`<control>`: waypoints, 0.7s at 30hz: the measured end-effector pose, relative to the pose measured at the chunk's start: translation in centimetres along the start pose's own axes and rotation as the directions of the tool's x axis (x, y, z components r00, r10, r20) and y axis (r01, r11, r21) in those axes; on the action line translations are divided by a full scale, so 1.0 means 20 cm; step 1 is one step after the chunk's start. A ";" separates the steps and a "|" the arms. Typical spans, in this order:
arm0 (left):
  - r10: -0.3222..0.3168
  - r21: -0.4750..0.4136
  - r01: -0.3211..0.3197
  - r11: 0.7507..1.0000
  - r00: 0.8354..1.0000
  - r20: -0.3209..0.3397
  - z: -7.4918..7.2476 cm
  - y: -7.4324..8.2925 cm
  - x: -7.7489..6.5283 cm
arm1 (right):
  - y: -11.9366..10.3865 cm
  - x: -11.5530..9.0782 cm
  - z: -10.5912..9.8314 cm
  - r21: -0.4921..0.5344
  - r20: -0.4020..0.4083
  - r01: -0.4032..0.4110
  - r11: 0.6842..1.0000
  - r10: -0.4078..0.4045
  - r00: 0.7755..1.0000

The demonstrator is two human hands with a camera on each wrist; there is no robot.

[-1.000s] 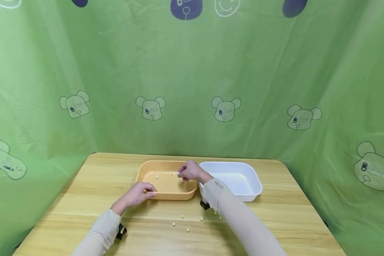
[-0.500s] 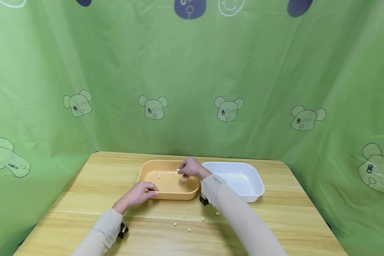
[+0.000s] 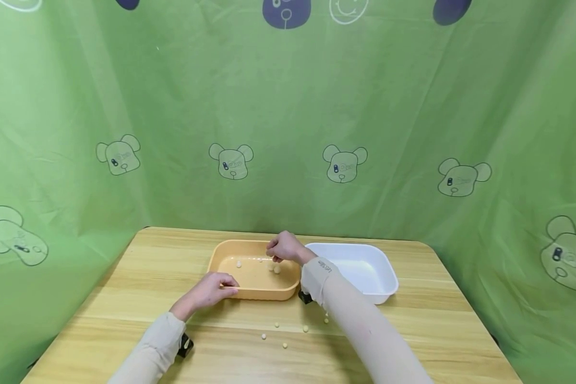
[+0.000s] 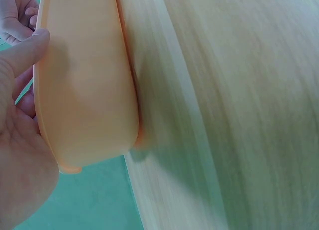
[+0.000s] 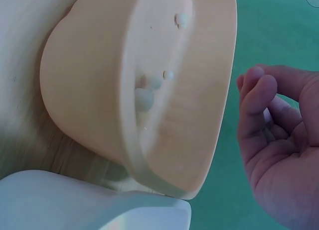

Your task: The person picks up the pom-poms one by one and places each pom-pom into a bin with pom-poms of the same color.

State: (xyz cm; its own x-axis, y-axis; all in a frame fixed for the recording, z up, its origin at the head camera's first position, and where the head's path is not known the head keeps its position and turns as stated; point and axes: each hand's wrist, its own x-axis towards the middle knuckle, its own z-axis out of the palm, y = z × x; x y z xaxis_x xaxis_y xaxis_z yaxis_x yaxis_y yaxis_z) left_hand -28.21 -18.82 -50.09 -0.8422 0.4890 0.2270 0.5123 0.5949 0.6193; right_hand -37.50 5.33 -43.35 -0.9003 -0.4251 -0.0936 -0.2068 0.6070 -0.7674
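Note:
My left hand [image 3: 212, 288] grips the near rim of an orange plastic tray [image 3: 264, 294], thumb outside the wall and fingers over the inside. In the left wrist view the thumb [image 4: 31, 51] lies on that wall. Above the tray's right part hovers my right hand [image 3: 285, 247]. Its fingers [image 5: 259, 95] are curled with the tips together, and nothing shows between them in the right wrist view. Several small pale balls lie in the tray, including a larger ball [image 5: 144, 99] near its wall and a white one [image 3: 239, 264] toward the left.
A white tray [image 3: 386, 292] stands right beside the orange one, partly behind the right forearm. Several small pale balls, such as this yellowish ball [image 3: 305, 328], lie loose on the wooden table [image 3: 230, 346] in front. A green curtain [image 3: 288, 208] hangs behind the table.
The small ball pinched in my right hand has been let go, and another ball now shows in the orange tray below. That hand has risen slightly; the left keeps its grip on the rim.

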 end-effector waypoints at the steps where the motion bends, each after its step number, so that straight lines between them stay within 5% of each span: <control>1: 0.000 -0.002 0.000 1.000 1.000 0.001 0.00 0.00 0.00 | 0.00 0.00 0.00 -0.001 0.002 -0.001 1.000 0.001 1.000; 21: 0.002 -0.005 -0.002 1.000 1.000 -0.001 -0.01 0.01 -0.01 | 0.02 -0.23 -0.06 -0.046 0.023 0.113 0.993 -0.112 0.993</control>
State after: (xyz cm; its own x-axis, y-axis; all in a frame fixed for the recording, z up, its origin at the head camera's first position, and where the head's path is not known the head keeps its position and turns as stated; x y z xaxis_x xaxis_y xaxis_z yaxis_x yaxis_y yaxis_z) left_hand -28.03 -18.83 -49.85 -0.8414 0.4892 0.2294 0.5132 0.5908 0.6225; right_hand -33.78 8.26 -42.43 -0.8626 -0.5055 -0.0219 -0.3243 0.5856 -0.7429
